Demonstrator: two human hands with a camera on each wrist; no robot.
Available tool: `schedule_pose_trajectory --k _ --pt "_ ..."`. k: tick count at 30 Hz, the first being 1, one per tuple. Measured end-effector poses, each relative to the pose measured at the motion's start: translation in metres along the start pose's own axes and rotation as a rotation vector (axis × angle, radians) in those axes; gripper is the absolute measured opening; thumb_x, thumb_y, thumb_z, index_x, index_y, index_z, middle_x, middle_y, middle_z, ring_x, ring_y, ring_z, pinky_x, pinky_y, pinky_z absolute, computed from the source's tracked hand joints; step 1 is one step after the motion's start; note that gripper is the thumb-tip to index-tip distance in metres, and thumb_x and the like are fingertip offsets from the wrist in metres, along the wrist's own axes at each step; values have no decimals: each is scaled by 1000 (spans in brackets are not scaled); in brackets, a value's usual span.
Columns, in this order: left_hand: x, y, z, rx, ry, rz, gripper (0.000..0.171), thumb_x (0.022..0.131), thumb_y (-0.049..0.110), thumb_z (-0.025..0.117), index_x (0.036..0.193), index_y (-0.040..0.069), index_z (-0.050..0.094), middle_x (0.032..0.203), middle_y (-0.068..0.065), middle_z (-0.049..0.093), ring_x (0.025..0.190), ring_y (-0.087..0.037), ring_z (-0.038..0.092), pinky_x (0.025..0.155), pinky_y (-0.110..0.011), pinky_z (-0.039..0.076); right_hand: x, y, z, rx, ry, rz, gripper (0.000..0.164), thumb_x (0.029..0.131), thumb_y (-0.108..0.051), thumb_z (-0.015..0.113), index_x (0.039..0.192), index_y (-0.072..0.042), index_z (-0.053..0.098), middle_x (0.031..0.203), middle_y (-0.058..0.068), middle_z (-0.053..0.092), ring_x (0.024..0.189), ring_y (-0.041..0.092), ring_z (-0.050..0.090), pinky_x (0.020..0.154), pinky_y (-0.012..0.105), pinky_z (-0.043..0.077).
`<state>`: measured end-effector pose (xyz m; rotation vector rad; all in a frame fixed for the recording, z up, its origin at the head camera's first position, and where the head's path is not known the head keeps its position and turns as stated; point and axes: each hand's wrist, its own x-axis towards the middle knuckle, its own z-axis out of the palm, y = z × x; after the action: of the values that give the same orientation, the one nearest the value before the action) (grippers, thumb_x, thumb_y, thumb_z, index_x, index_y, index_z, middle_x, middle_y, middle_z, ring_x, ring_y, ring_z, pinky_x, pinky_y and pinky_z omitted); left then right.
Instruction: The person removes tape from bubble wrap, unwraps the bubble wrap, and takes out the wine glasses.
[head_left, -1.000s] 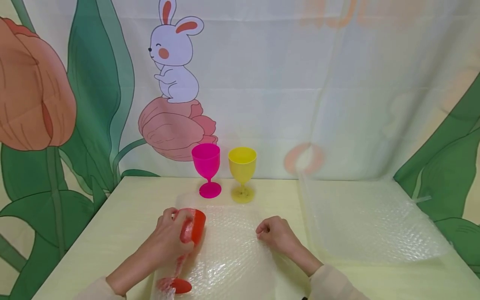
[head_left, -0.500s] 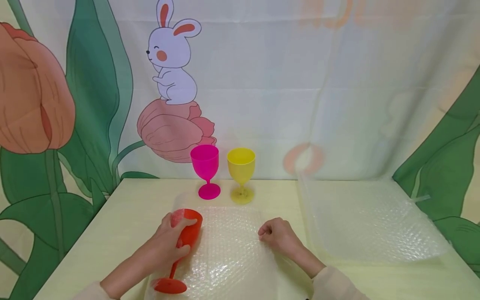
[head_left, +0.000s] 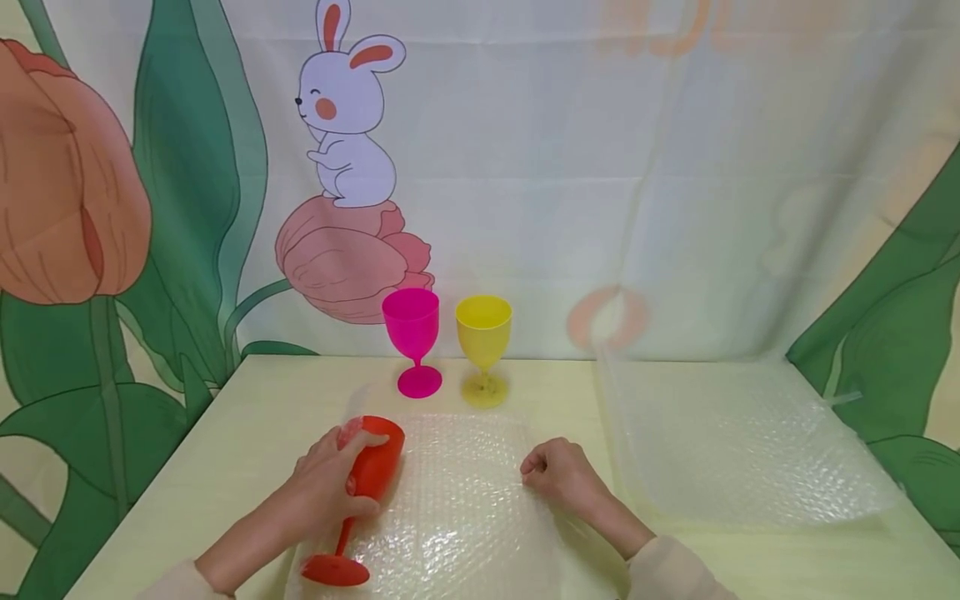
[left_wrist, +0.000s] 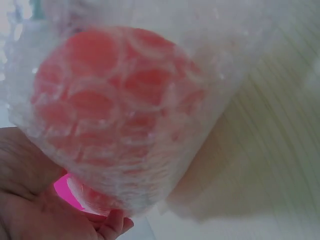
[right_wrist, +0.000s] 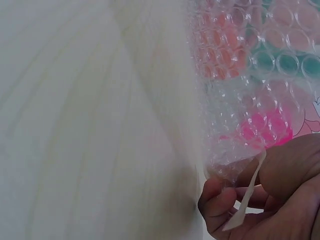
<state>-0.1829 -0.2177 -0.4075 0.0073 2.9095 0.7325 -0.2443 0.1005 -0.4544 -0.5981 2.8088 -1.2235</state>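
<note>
My left hand [head_left: 318, 483] grips the bowl of a red plastic goblet [head_left: 378, 467], which lies on its side near the left edge of a bubble wrap sheet [head_left: 457, 500]. Seen from the left wrist, bubble wrap [left_wrist: 135, 115] covers that side of the red goblet, while in the head view much of its bowl, stem and foot is uncovered. On the sheet's right edge, my right hand [head_left: 562, 473] pinches the bubble wrap between thumb and fingers. A thin pale strip [right_wrist: 247, 195] sticks out beside those fingers in the right wrist view.
Behind the sheet stand a pink goblet [head_left: 411, 325] and a yellow goblet [head_left: 483, 329], both upright. A second bubble wrap sheet [head_left: 750, 450] lies at the right of the table. A printed cloth [head_left: 525, 167] hangs along the table's back edge.
The left hand and red goblet have shifted slightly left, and the goblet's stem and foot have come out from under the wrap. The right hand has moved slightly right.
</note>
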Motion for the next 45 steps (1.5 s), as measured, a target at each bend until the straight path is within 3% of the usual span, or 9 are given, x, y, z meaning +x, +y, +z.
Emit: schedule_pose_trajectory --k 6,10,24,35,45 --pt "-2 -5 -5 -51 7 14 87 73 15 94 148 17 49 155 -32 27 137 -55 33 80 -58 59 -1 -1 -1 -9 -9 30 11 81 9 75 78 -2 75 69 -1 64 63 11 51 58 23 44" --pt "-3 -8 -8 -67 17 12 85 76 14 92 148 13 48 156 -34 20 132 -56 39 80 -58 59 -2 -2 -1 -19 -8 40 11 82 9 76 78 -1 74 69 0 63 63 11 51 57 24 44" --pt "-1 -10 -5 -89 -9 -1 89 80 6 87 153 11 36 149 -32 32 126 -50 46 77 -54 61 -6 0 -4 -34 -25 49 11 82 10 76 77 -1 74 70 0 63 64 12 51 57 25 44" --pt "-2 -19 -6 -55 5 15 94 78 12 90 152 13 33 145 -27 40 119 -44 52 74 -51 61 -8 2 -6 -50 -9 52 12 82 10 77 78 -1 74 72 1 65 65 13 52 58 25 45" --pt "-4 -21 -11 32 83 -2 94 73 14 92 148 2 37 151 -37 26 130 -58 36 77 -60 59 -8 1 -8 -68 -3 64 11 81 9 78 78 -1 74 72 1 65 65 13 51 59 25 45"
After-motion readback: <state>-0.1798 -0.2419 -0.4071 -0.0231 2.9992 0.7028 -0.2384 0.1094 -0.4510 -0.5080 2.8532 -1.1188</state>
